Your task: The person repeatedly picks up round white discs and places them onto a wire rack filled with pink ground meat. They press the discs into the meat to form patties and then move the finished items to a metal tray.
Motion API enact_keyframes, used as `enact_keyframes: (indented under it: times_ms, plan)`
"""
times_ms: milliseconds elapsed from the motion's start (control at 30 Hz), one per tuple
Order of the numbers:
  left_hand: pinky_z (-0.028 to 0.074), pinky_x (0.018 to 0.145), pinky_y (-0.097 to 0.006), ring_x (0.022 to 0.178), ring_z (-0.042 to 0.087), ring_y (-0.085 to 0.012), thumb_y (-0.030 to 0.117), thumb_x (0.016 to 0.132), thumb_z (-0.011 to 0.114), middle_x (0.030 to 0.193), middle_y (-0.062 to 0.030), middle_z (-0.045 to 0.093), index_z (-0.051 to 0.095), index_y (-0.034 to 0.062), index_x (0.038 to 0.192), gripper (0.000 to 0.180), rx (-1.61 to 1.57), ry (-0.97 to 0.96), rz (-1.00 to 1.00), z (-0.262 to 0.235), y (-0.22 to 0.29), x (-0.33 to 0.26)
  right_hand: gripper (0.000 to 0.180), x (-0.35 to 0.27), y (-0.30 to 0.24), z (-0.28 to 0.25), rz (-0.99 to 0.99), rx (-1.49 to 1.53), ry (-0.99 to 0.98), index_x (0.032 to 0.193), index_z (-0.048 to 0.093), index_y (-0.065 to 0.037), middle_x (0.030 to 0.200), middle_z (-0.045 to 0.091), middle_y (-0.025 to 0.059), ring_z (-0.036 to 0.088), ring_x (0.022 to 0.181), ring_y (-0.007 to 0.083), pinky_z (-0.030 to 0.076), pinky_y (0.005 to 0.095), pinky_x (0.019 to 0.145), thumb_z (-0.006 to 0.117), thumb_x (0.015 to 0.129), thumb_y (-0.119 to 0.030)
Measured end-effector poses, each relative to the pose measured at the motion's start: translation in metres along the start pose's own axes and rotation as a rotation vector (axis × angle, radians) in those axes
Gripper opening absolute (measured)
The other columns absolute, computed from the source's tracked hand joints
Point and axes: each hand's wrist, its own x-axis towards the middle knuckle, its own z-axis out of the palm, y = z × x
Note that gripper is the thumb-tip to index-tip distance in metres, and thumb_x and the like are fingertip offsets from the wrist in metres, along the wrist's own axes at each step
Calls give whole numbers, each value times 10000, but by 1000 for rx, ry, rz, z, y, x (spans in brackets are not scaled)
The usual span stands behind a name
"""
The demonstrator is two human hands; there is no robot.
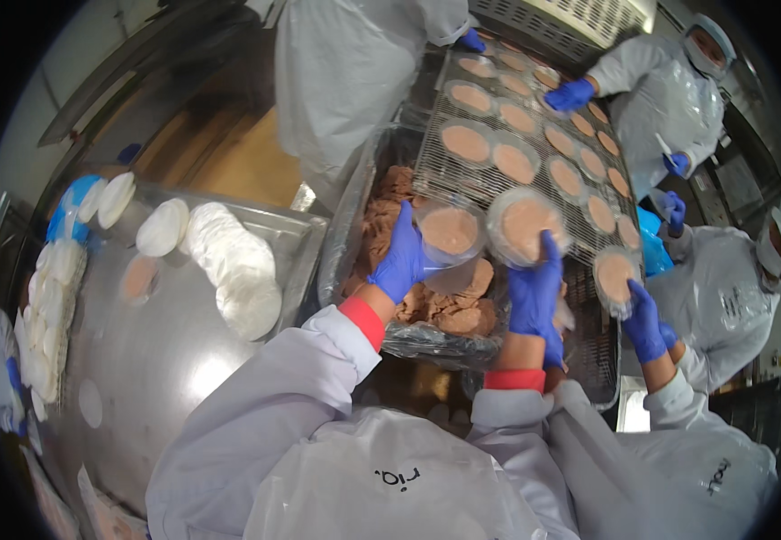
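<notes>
My left hand (399,259), in a blue glove, is closed on the edge of a round pink meat patty (450,230) lying on a clear disc that is wider than the patty. My right hand (536,292), also gloved, grips a second meat patty (525,223) on a similar disc, its fingers over the near edge. Both patties are held above a plastic-lined crate (329,256) heaped with brown-pink meat (462,310). Just beyond my hands, a wire-mesh conveyor (435,184) carries rows of patties on discs.
On my left stands a steel table (165,333) with a fanned row of white discs (237,270). A co-worker's gloved hand (644,326) holds a patty close on my right. Another person's hand (570,94) reaches over the conveyor's far right side. A black crate (595,342) sits right of my arm.
</notes>
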Motion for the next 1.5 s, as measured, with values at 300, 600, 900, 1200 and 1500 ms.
enact_keyframes:
  times_ms: [300,600,900,1200,1500]
  plan:
    - [398,903,-446,1064,483,-307,331,803,533,1188,-181,460,365,8,1228,559,-211,254,44,22,53,-61,515,-37,80,-3,282,-185,-240,1251,339,7,1160,480,108,487,1045,215,371,334,924,551,806,-145]
    - [463,695,-270,834,547,-137,2,830,425,1001,-81,551,439,-15,1119,290,1524,1348,735,-142,121,-332,211,-1,128,-71,661,109,-134,974,509,2,945,546,134,559,834,276,483,423,781,525,789,-96]
    - [324,961,-356,1123,418,-239,185,879,447,1175,-94,464,382,33,1205,366,394,400,398,-66,43,-86,380,57,61,-65,133,384,33,1200,386,4,1207,426,192,409,1126,346,383,489,921,356,858,-159]
    - [462,633,-238,760,559,-94,175,764,626,910,-30,592,546,36,1047,325,384,327,154,9,19,6,613,23,38,-49,221,580,-45,1272,339,-62,1308,353,142,347,1194,322,267,488,984,421,825,-473]
    - [430,798,-283,932,511,-131,216,736,667,1044,-63,531,458,31,1142,492,868,439,263,-6,12,-2,573,-34,36,19,259,361,-216,1263,315,-57,1265,372,156,400,1140,314,312,483,962,380,851,-450]
